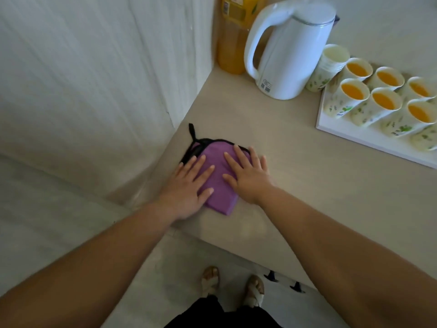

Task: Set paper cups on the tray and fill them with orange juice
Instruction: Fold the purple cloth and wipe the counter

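A white tray (pixel 350 134) lies at the right of the beige counter. On it stand several paper cups with green leaf prints, filled with orange juice (pixel 352 91). A stack of empty paper cups (pixel 327 67) stands just behind the tray. The orange juice bottle (pixel 233 36) is in the back corner by the wall. My left hand (pixel 186 185) and my right hand (pixel 247 176) both lie flat with straight fingers on a folded purple cloth (pixel 218 183) near the counter's left edge, far from the tray.
A white electric kettle (pixel 287 48) stands between the bottle and the cup stack. The counter (pixel 307 185) meets a white wall on the left. The cloth has a black trim and loop (pixel 192 133). My feet in sandals show on the floor below.
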